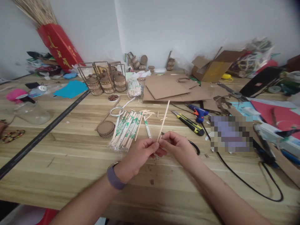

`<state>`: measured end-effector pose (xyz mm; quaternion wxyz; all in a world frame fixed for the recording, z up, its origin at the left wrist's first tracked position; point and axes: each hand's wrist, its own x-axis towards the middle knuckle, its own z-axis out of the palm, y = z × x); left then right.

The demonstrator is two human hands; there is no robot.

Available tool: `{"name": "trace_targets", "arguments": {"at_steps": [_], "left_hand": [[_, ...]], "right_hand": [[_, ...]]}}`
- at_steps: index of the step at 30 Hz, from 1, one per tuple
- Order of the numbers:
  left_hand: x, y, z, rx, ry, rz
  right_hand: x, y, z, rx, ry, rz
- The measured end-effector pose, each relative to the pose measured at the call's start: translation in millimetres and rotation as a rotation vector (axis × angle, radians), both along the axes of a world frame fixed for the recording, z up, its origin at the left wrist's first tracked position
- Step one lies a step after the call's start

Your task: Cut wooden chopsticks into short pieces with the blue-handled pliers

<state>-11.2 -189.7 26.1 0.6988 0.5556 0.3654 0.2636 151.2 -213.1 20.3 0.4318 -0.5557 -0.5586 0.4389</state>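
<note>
A pale wooden chopstick (164,119) rises at a tilt from between my two hands. My left hand (143,152) pinches its lower end, and my right hand (177,147) grips it there too, fingers close against the left ones. Just beyond and left lies a pile of chopsticks in green-printed wrappers (126,129). A single wrapped stick (147,127) and short cut pieces of wood (146,112) are near it. A round brown cardboard piece with a rim (106,128) sits left of the pile.
Right of my hands lie a yellow-black utility knife (188,122) and a blue glue gun (198,113) with a looping black cable (231,170). Behind are cardboard sheets (166,87), three lidded baskets with tall handles (108,82), a tape roll (116,111) and a glass jar (32,113).
</note>
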Motion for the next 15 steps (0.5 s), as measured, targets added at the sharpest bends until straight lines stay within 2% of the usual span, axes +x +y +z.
{"name": "trace_targets", "arguments": {"at_steps": [3,6,8,12,15], "left_hand": [[-1.2,-0.3,-4.6,0.008,-0.012,-0.038],[-2.2,-1.1,-7.2,-0.019,-0.044,-0.030],[-2.6,-0.9,-7.4,-0.046,-0.063,0.012],[-2.9,0.5,-6.2,-0.117,-0.131,0.035],[-2.9,0.4,-7.4,-0.154,-0.161,0.038]], "right_hand": [[-0.2,-0.8,-3.6,-0.003,-0.005,0.037],[-0.1,-4.1,-4.7,0.027,-0.025,0.003],[0.5,-6.9,-5.4,0.100,-0.117,0.028],[0.5,-11.3,-9.8,0.290,-0.379,0.175],[-0.2,-12.3,-15.5,0.324,-0.461,0.201]]}}
